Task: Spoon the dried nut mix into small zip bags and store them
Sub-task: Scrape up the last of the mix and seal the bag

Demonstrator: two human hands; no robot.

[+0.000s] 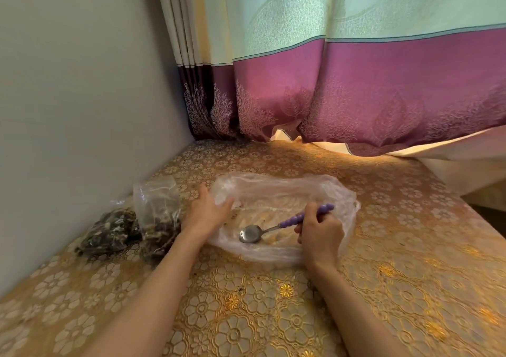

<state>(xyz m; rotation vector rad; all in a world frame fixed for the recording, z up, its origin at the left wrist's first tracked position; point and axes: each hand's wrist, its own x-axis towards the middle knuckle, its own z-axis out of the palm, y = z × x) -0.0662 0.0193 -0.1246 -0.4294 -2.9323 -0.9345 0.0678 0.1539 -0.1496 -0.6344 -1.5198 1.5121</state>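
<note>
We count one spoon (pixel 276 226), gripped by its purple handle in our right hand (pixel 320 230), its metal bowl resting inside one large clear plastic bag (pixel 287 192) that holds only crumbs. Our left hand (pixel 206 213) lies open with spread fingers on that bag's left edge, holding nothing. Left of it, by the wall (pixel 82 96), sit two small zip bags (pixel 157 214) of nut mix on the table (pixel 273 315).

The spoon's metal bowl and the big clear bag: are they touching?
Touching. In the head view the spoon, held by the right hand, rests its bowl on the flattened clear bag, with no gap between them.
</note>
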